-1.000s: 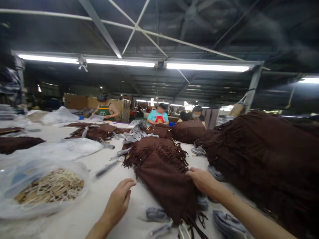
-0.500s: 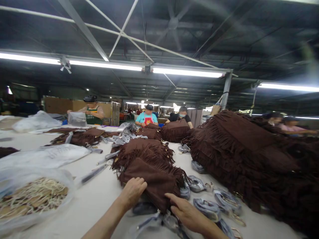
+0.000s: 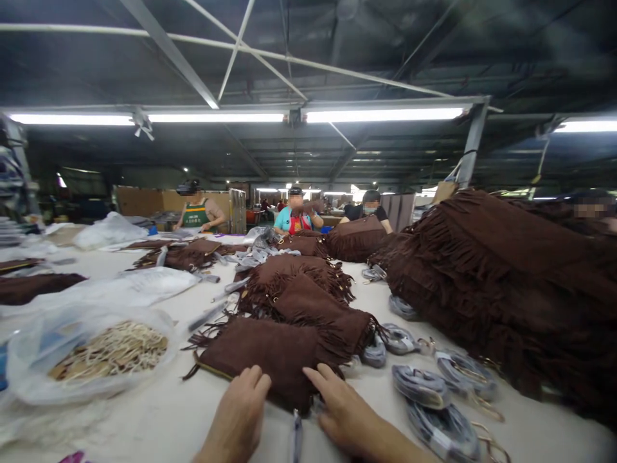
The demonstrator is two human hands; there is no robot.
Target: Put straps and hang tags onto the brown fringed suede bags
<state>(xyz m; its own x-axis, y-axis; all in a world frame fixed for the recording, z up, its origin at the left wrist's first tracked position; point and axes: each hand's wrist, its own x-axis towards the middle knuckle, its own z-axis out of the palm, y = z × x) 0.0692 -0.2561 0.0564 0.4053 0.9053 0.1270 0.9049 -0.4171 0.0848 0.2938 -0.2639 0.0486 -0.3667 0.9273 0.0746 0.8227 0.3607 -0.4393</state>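
Note:
A dark brown bag [image 3: 263, 350] with fringe at its ends lies on the table in front of me, a yellowish edge along its near left side. My left hand [image 3: 243, 402] has its fingers curled over the bag's near edge. At the right end of that edge, my right hand [image 3: 340, 402] grips with its fingers on top; its thumb is partly hidden. A second brown fringed bag [image 3: 315, 312] lies just behind, overlapping the first. A thin plastic-wrapped strip [image 3: 297, 434] lies between my wrists.
To the right are coiled grey straps in plastic [image 3: 421, 386] with metal hooks, beside a high heap of brown fringed bags [image 3: 486, 276]. At left sits a clear plastic bag [image 3: 33, 360] holding cords and tan tags [image 3: 116, 350]. Several co-workers [image 3: 294, 218] are across the table.
The brown bag has swung round to the left and lies lower, uncovering the bag behind it. Both my hands moved with it. My view has turned left, and a co-worker opposite now holds up something brown.

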